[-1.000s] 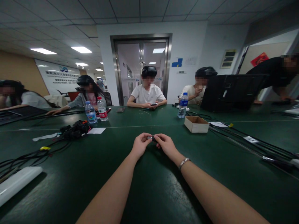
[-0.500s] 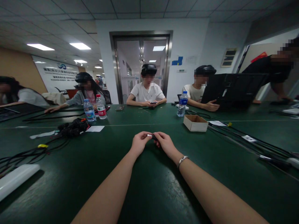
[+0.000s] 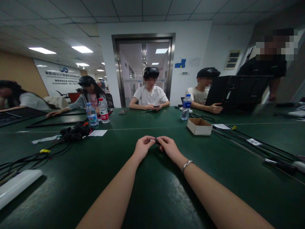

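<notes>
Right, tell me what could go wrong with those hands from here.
The small dark piece held between the left hand and right hand is tiny, so it might slip and drop onto the table. The blue-labelled bottle stands close to the open box, so a careless reach there could knock it over.

We can't fully read any text: the wall sign (image 3: pixel 60 78) has rows of Chinese characters under a blue wave logo (image 3: pixel 63 69), blurred. Glass door strip (image 3: pixel 132 80): too small. Red bottle label (image 3: pixel 104 116), blue bottle label (image 3: pixel 186 104): print illegible.
</notes>
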`<move>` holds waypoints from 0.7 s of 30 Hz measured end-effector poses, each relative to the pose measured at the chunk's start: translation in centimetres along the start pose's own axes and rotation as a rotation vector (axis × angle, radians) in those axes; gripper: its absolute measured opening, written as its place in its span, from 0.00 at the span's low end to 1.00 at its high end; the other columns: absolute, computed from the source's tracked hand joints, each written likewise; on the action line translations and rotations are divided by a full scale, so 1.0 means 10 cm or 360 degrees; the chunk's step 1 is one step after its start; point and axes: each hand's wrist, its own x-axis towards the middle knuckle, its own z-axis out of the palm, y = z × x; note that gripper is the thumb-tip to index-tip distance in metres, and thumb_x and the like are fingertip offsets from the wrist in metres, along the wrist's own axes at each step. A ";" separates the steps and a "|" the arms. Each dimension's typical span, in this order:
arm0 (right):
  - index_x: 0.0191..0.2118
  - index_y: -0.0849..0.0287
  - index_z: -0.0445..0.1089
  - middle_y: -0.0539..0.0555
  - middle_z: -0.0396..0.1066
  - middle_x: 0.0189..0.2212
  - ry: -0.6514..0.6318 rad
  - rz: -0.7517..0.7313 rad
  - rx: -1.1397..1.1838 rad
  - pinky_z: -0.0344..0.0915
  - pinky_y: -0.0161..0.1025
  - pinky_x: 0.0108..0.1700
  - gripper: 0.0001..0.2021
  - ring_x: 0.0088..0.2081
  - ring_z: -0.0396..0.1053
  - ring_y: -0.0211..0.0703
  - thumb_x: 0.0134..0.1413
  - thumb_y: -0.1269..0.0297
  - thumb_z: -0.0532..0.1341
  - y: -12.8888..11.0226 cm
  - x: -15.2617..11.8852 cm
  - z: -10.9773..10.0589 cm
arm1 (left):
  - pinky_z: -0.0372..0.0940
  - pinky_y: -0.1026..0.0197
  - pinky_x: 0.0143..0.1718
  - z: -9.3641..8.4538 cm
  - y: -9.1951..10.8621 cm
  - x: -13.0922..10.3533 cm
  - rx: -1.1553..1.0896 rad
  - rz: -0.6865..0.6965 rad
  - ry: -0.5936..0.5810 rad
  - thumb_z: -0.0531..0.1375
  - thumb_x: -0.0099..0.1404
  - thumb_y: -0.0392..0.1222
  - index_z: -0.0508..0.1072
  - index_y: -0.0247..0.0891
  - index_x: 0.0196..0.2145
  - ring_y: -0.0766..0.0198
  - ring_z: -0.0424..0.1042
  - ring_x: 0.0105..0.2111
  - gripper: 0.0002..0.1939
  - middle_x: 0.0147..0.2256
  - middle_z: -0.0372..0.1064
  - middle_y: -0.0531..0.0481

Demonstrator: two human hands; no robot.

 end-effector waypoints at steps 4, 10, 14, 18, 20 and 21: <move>0.33 0.63 0.70 0.48 0.66 0.20 -0.0025 0.0025 0.0015 0.58 0.31 0.22 0.19 0.19 0.60 0.31 0.47 0.49 0.61 0.01 0.00 0.00 | 0.64 0.58 0.46 -0.01 0.00 -0.02 -0.0127 -0.0034 -0.0084 0.65 0.52 0.36 0.74 0.36 0.37 0.62 0.73 0.39 0.13 0.37 0.74 0.46; 0.33 0.62 0.69 0.48 0.66 0.21 -0.0009 0.0011 0.0031 0.58 0.30 0.22 0.18 0.19 0.60 0.31 0.48 0.49 0.59 0.03 0.01 0.01 | 0.65 0.63 0.35 0.02 -0.04 0.03 -0.0212 -0.0237 0.0170 0.65 0.53 0.46 0.71 0.37 0.44 0.64 0.72 0.35 0.21 0.38 0.72 0.45; 0.36 0.63 0.69 0.48 0.67 0.22 -0.0007 0.0022 -0.0004 0.59 0.30 0.23 0.17 0.20 0.61 0.31 0.50 0.52 0.59 0.01 0.00 0.00 | 0.61 0.66 0.27 0.02 -0.10 0.07 -0.0150 -0.0304 0.0216 0.64 0.52 0.51 0.73 0.33 0.32 0.68 0.67 0.26 0.17 0.27 0.69 0.49; 0.36 0.63 0.70 0.48 0.67 0.22 0.0000 0.0020 0.0000 0.59 0.30 0.23 0.17 0.20 0.61 0.31 0.49 0.52 0.60 0.03 0.01 -0.01 | 0.62 0.64 0.31 0.01 -0.07 0.03 -0.0129 -0.0209 0.0156 0.65 0.51 0.48 0.76 0.35 0.32 0.67 0.68 0.29 0.14 0.29 0.71 0.48; 0.35 0.63 0.69 0.48 0.67 0.21 0.0010 0.0023 0.0022 0.59 0.30 0.22 0.18 0.19 0.61 0.31 0.48 0.51 0.60 0.05 0.02 -0.01 | 0.63 0.63 0.34 0.00 -0.04 0.00 -0.0137 -0.0175 0.0126 0.65 0.52 0.46 0.76 0.36 0.34 0.64 0.69 0.33 0.13 0.33 0.73 0.46; 0.35 0.63 0.69 0.48 0.67 0.21 0.0012 0.0022 0.0031 0.59 0.30 0.22 0.18 0.19 0.61 0.31 0.48 0.51 0.60 0.06 0.03 -0.02 | 0.63 0.62 0.36 0.00 -0.02 -0.01 -0.0140 -0.0169 0.0111 0.65 0.52 0.45 0.77 0.37 0.35 0.63 0.70 0.35 0.13 0.35 0.74 0.45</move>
